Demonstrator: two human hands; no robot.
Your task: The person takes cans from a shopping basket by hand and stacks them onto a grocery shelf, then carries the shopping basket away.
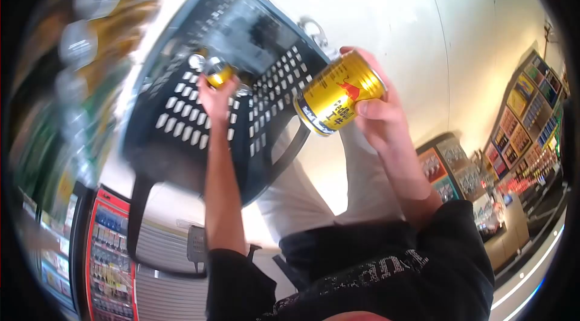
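My right hand (383, 109) is wrapped around a gold Red Bull can (338, 94), held up tilted beside the basket, with its printed side showing. My left hand (214, 94) reaches down into a dark plastic shopping basket (145, 133) with slotted walls. Its fingers close around a second gold can (219, 74) with a silver end. Other shiny round can ends show near that hand inside the basket, too blurred to identify.
Blurred shelves of goods (54, 79) run along the left. A red-framed drinks cooler (112, 254) stands at lower left. Display shelves (525, 106) and a counter (513, 230) are on the right. Pale floor (399, 6) spreads beyond the basket.
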